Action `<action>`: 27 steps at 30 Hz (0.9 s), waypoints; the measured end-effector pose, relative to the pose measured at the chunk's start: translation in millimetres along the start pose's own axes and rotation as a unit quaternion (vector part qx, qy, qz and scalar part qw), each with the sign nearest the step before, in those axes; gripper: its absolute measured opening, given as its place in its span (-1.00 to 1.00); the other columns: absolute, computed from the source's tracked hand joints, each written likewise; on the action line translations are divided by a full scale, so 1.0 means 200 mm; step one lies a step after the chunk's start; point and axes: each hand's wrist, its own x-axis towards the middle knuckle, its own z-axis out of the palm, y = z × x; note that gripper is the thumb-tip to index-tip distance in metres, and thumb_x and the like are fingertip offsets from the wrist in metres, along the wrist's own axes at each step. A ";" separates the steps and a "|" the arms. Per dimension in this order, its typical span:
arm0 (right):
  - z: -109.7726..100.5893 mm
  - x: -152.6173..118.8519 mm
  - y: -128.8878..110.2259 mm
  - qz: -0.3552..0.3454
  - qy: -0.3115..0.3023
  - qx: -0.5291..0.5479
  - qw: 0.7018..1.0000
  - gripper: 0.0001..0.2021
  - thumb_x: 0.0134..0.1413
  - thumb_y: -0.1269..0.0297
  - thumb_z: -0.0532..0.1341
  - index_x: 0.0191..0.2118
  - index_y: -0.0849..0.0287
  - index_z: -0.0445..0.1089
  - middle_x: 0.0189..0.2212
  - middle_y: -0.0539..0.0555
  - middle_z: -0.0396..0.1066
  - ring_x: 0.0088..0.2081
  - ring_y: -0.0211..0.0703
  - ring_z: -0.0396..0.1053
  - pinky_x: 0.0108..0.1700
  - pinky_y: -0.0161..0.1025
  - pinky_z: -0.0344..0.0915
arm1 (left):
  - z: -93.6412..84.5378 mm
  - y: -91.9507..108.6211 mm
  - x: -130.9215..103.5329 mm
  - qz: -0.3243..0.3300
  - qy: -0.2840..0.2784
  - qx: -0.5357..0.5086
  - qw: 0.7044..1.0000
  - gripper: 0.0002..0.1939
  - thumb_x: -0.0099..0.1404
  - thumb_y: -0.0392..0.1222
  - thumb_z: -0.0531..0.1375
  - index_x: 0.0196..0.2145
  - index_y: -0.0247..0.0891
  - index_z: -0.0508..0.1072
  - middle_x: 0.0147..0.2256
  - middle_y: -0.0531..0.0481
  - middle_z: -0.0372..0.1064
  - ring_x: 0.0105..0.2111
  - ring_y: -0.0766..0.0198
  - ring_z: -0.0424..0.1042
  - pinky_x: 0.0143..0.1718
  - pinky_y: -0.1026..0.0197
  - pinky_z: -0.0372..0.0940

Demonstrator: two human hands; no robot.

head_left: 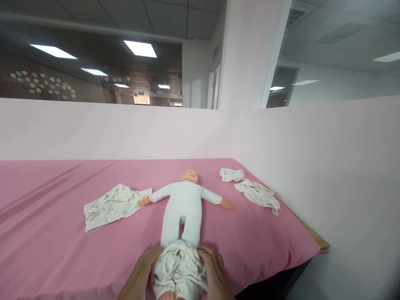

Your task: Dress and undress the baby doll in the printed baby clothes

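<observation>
A baby doll (183, 202) in a white bodysuit lies on its back, arms spread, feet toward me. Bunched around its lower legs is a pair of patterned white baby pants (179, 266), with the doll's feet showing below. My left hand (152, 253) is closed on the left edge of the waistband. On the opposite edge, my right hand (208, 256) grips the same waistband; the thumbs and some fingertips are hidden by cloth. The doll's hand on the left rests on a flat patterned baby garment (115, 207).
A pink sheet (62, 250) covers the table. Toward the back right lie a small folded patterned cloth (231, 175) and a crumpled white cloth (258, 195). White walls (337, 175) with windows border the back and right. A wooden table corner (323, 246) shows at right.
</observation>
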 end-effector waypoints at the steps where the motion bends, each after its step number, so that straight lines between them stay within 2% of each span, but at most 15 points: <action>1: 0.02 -0.02 0.00 0.003 0.011 -0.012 1.000 -0.06 -0.37 0.21 0.43 0.22 0.11 0.05 0.14 0.24 0.16 0.17 0.20 0.11 0.20 0.05 0.07 | -0.01 0.01 0.01 -0.007 -0.009 -0.015 1.000 -0.10 -0.09 0.14 0.39 0.20 -0.06 0.27 0.08 -0.16 0.37 0.04 -0.20 0.38 -0.04 0.01 0.42; 5: 0.07 -0.08 -0.06 0.030 0.002 -0.041 0.999 0.16 -0.42 0.27 0.41 0.34 0.08 -0.24 0.22 0.24 0.04 0.26 0.26 -0.03 0.24 0.13 0.02 | -0.04 0.05 0.01 -0.019 -0.028 -0.040 0.999 -0.09 -0.04 0.14 0.39 0.22 -0.10 0.20 0.13 -0.13 0.32 0.09 -0.09 0.35 0.06 0.05 0.35; 7: 0.06 -0.09 -0.10 0.033 0.008 -0.047 0.998 0.19 -0.44 0.28 0.41 0.35 0.06 -0.27 0.23 0.23 0.03 0.27 0.25 -0.05 0.24 0.12 0.03 | -0.06 0.05 0.00 -0.016 -0.034 -0.057 0.998 -0.05 -0.06 0.15 0.40 0.23 -0.10 0.16 0.16 -0.12 0.28 0.12 -0.04 0.31 0.10 0.06 0.30; 9: 0.04 -0.10 -0.11 0.013 0.016 -0.048 0.999 0.14 -0.38 0.27 0.39 0.35 0.06 -0.25 0.22 0.23 0.05 0.26 0.21 -0.01 0.23 0.10 0.07 | -0.06 0.04 -0.02 -0.015 -0.035 -0.066 0.997 -0.06 -0.05 0.16 0.40 0.23 -0.12 0.17 0.17 -0.14 0.27 0.13 -0.03 0.30 0.12 0.06 0.28; 13: 0.04 -0.10 -0.06 -0.032 0.029 -0.032 0.999 -0.02 -0.21 0.20 0.35 0.33 0.11 -0.16 0.18 0.27 0.13 0.22 0.17 0.10 0.22 0.08 0.11 | -0.07 0.01 -0.05 -0.031 -0.031 -0.049 0.998 -0.04 -0.06 0.15 0.41 0.24 -0.18 0.19 0.16 -0.23 0.26 0.13 -0.10 0.29 0.13 0.01 0.26; 17: 0.04 -0.08 -0.03 -0.023 0.055 0.017 0.998 -0.14 -0.13 0.10 0.32 0.29 0.17 -0.02 0.16 0.28 0.21 0.18 0.16 0.19 0.18 0.04 0.18 | -0.11 0.04 -0.05 -0.006 -0.061 -0.011 0.998 -0.14 0.06 0.10 0.36 0.25 -0.16 0.18 0.16 -0.21 0.27 0.13 -0.06 0.29 0.11 0.02 0.27; 22: -0.07 -0.05 -0.13 0.007 0.042 0.054 0.998 -0.43 -0.02 0.09 0.28 0.13 0.14 0.27 0.02 0.18 0.36 0.06 0.07 0.31 0.12 -0.03 0.24 | -0.17 0.17 -0.02 0.059 -0.047 0.076 0.994 -0.44 0.25 0.12 0.21 0.15 -0.11 0.32 0.04 -0.11 0.39 0.05 0.00 0.35 0.06 0.05 0.28; 24: -0.12 -0.04 -0.18 0.019 0.038 0.063 0.997 -0.55 -0.02 0.11 0.28 0.01 0.14 0.37 -0.07 0.14 0.40 0.02 0.04 0.33 0.11 -0.05 0.25 | -0.18 0.20 -0.01 0.084 -0.034 0.095 0.991 -0.49 0.29 0.12 0.16 0.12 -0.11 0.34 -0.01 -0.11 0.42 0.00 0.00 0.37 0.02 0.04 0.30; 27: -0.16 -0.03 -0.24 0.054 0.037 0.106 0.992 -0.61 -0.02 0.11 0.28 -0.06 0.15 0.40 -0.13 0.11 0.43 -0.04 0.00 0.38 0.04 -0.11 0.31 | -0.17 0.20 0.00 0.116 -0.023 0.102 0.988 -0.52 0.32 0.09 0.13 0.12 -0.14 0.35 0.00 -0.13 0.41 0.02 0.00 0.35 0.07 0.00 0.26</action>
